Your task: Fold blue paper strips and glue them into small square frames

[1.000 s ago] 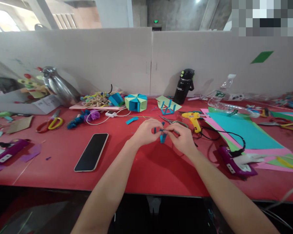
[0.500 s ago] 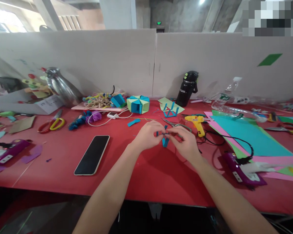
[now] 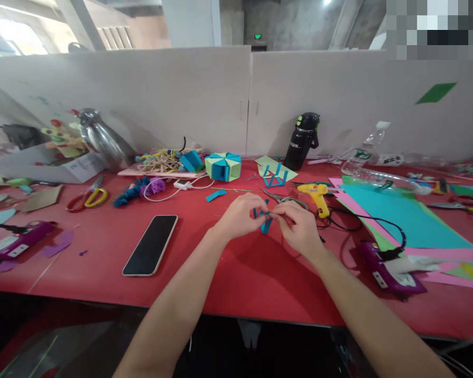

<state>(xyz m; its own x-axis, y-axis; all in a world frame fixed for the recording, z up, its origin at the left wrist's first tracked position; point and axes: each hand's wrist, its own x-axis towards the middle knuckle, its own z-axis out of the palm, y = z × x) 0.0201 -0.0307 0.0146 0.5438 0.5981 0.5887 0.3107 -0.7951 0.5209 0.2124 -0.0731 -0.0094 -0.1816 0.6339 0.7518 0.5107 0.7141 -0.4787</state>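
Above the middle of the red table, my left hand pinches a small blue paper piece made of narrow strips. From the other side my right hand pinches the same piece, its fingertips almost touching those of my left hand. The fingers partly hide its shape. Just behind the hands, grey-bladed scissors lie on the table. A blue paper frame with upright prongs stands further back on pale green paper. A yellow glue gun lies right of it.
Left on the red table lie a phone, red-and-yellow scissors and a purple power strip. Behind stand a blue-green paper wheel and a black bottle. Coloured sheets and another purple strip are at right.
The view has shifted slightly. Both hands remain closed on the blue paper piece, which has turned a little between the fingers.
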